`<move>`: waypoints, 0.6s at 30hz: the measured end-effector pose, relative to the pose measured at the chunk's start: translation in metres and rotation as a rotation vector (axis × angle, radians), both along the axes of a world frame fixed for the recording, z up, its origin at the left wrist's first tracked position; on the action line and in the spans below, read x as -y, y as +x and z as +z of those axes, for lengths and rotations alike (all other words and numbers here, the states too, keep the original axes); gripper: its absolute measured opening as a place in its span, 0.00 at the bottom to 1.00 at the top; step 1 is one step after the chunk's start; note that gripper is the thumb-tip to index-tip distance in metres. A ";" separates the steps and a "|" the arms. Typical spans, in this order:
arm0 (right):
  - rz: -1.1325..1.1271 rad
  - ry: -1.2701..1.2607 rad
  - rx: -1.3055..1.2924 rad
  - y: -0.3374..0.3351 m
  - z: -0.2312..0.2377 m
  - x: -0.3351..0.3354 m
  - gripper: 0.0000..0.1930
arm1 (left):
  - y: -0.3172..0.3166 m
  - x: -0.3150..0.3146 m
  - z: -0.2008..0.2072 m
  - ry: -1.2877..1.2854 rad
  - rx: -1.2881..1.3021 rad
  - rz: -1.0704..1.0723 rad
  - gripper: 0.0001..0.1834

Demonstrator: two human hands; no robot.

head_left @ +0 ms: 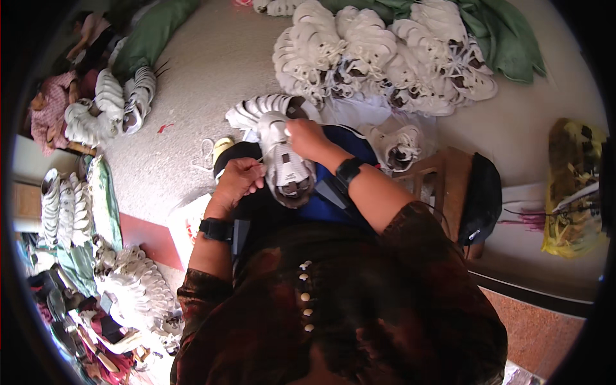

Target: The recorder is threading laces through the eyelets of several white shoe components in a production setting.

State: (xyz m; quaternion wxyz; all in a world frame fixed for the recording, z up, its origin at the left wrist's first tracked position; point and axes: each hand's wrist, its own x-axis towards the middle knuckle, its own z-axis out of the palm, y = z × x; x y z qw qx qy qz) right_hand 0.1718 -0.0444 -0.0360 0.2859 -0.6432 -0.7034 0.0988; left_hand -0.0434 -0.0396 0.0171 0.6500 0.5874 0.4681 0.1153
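The shoe (282, 159) lies over blue cloth (353, 142) at the person's lap, between both hands; work on it looks under way and unfinished, though how much lacing is done is too small to tell; the pile (385, 61) of white shoes beyond may be done or waiting. The left hand (239, 181) has its fingers pinched together beside the shoe, any lace between them unclear; the right hand (310, 139) curls its fingers against the far end, their grip hidden; a shoe row (247, 113) crowds that end; a stool (447, 183) and black bag (482, 202) stand rightward.
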 end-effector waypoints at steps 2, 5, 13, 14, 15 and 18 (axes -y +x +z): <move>-0.019 -0.225 -0.070 -0.001 -0.003 -0.018 0.05 | 0.001 0.003 -0.002 0.052 -0.025 0.027 0.08; -0.158 -0.100 -0.270 -0.009 0.002 -0.006 0.04 | 0.007 0.004 -0.016 0.125 0.027 0.066 0.05; 0.000 -0.030 0.036 -0.014 0.034 0.028 0.07 | 0.038 0.016 -0.016 0.612 0.107 0.080 0.12; 0.076 -0.074 0.083 -0.011 0.038 0.027 0.07 | 0.045 0.016 -0.016 0.788 0.126 0.015 0.11; 0.152 -0.119 0.130 -0.009 0.040 0.026 0.07 | 0.051 0.016 -0.016 0.964 0.146 -0.052 0.10; 0.191 -0.147 0.167 -0.007 0.036 0.019 0.06 | 0.059 0.018 -0.021 1.146 -0.193 -0.148 0.09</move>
